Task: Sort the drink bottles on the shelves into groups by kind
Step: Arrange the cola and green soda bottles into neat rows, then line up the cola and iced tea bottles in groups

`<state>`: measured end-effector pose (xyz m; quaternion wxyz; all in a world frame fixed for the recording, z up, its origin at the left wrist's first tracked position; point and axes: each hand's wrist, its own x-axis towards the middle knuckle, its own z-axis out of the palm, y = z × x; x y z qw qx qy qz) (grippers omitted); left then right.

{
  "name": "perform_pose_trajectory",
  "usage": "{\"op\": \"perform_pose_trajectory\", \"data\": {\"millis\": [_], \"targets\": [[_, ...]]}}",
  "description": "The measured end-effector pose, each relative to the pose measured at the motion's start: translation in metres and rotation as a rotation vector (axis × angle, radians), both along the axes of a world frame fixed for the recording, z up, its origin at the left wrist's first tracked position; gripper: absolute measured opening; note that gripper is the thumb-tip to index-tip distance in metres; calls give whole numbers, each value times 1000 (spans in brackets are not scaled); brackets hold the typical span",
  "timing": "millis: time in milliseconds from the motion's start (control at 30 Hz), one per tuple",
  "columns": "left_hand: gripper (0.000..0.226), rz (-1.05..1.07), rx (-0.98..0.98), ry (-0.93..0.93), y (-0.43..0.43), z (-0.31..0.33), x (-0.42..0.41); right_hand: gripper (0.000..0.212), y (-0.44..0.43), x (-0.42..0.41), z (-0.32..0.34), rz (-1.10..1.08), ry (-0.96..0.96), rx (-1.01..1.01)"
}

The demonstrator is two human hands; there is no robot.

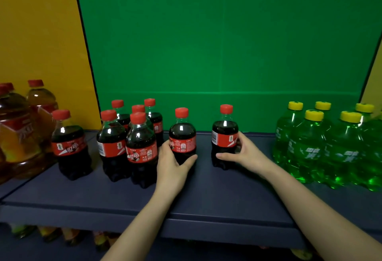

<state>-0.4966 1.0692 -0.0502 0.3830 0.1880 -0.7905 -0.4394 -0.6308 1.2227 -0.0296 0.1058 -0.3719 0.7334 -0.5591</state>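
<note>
Both hands grip upright bottles on the dark blue shelf [206, 198].
Head view: the left hand [172, 165] wraps the near side of a cola bottle [182, 134], just right of the cola cluster [128, 136]. The right hand [248, 153] curls round a second cola bottle [224, 134] further right. At the right stand green soda bottles [322, 147], and at far left amber tea bottles [20, 132].

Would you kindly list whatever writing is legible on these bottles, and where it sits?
"雪碧": front green bottle, label.
"可口": leftmost cola bottle, label.
"Coke": held cola bottle, gripped by the left hand; faint.
Tea bottle label and all small print: too blurred to read.
</note>
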Motion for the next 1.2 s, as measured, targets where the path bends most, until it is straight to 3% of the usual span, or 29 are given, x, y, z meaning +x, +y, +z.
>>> {"op": "perform_pose_trajectory", "data": {"millis": [233, 333, 433, 733, 1067, 1200], "targets": [[72, 21, -153, -99, 6, 7, -16, 65, 5, 3, -3, -154, 167, -9], [75, -103, -88, -179, 3, 10, -18, 66, 8, 2, -4, -247, 202, 7], [61, -218, -5, -164, 1, 11, -17, 68, 8, 1, -5, -349, 231, 30], [66, -130, -87, -128, -8, 14, -36, 78, -17, 12, -8, -540, 355, 168], [65, -151, -223, -94, -11, 2, -39, 75, -7, 2, -18, -243, 308, 120], [68, -147, -213, -81, -14, 0, -44, 74, -8, -3, -20, -261, 307, 97]]}}
